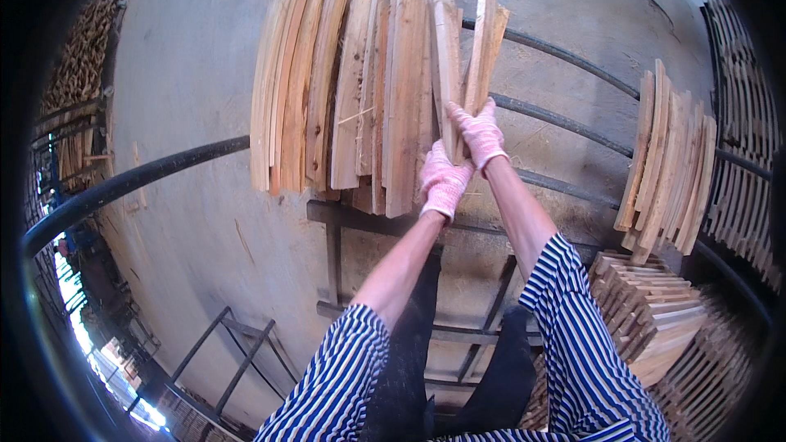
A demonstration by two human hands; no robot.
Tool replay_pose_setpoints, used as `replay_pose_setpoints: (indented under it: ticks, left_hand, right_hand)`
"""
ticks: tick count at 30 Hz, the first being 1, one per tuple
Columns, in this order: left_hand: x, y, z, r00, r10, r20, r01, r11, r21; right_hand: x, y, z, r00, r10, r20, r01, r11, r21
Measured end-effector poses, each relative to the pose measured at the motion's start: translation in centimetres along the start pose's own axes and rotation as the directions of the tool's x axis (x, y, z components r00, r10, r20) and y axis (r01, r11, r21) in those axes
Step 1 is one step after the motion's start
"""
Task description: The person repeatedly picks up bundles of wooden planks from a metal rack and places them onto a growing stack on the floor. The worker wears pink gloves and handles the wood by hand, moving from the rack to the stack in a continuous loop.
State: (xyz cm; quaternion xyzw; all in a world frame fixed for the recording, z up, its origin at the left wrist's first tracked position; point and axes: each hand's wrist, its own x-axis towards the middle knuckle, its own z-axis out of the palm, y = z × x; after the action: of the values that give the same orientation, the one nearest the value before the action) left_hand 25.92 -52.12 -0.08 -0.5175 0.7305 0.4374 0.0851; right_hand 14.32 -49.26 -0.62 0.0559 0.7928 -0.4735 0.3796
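A row of rough wooden boards (352,74) stands on edge, side by side, across dark metal rails. At its right end, one pale board (444,41) tilts away from another board (481,37), leaving a narrow V-shaped gap between them. My left hand (446,182), in a pink-and-white knit glove, is closed round the near end of the pale board. Just beyond it, my right hand (480,131), gloved alike, is closed on the right-hand board. The two hands nearly touch, and the gloves hide the boards' near ends.
Dark metal rails (565,119) run left to right beneath the boards. A smaller group of boards (667,160) rests on them at the right, with stacked timber (647,311) below. A low metal frame (237,352) stands at the lower left on the concrete floor (180,237).
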Motion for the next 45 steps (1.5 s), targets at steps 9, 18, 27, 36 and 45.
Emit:
replay_pose_setpoints:
  ticks: [9, 18, 27, 36, 45]
  left_hand:
    - [-17.5, -3.2, -3.4, 0.942, 0.262, 0.209, -0.228, 0.958, -0.173]
    - [-3.0, -11.7, -6.1, 0.894, -0.443, -0.069, 0.279, 0.670, -0.688]
    - [-9.7, -3.8, -1.6, 0.965, -0.106, 0.238, 0.223, 0.809, -0.543]
    - [-12.1, 2.4, -5.5, 0.843, 0.016, 0.537, 0.462, 0.488, -0.740]
    - [-22.8, 0.4, -6.4, 0.698, 0.021, 0.716, 0.704, 0.164, -0.691]
  right_hand:
    - [-14.7, 5.3, -4.8, 0.957, 0.061, 0.284, -0.157, 0.931, 0.329]
    - [-5.9, 3.3, 7.2, 0.992, -0.122, 0.025, 0.125, 0.965, -0.232]
    - [-4.9, -1.2, -7.5, 0.896, 0.035, 0.443, -0.202, 0.921, 0.334]
    - [-15.8, -2.1, -12.8, 0.849, 0.076, 0.523, -0.281, 0.903, 0.326]
    - [-36.4, 4.7, -18.2, 0.867, 0.361, 0.343, -0.312, 0.931, -0.191]
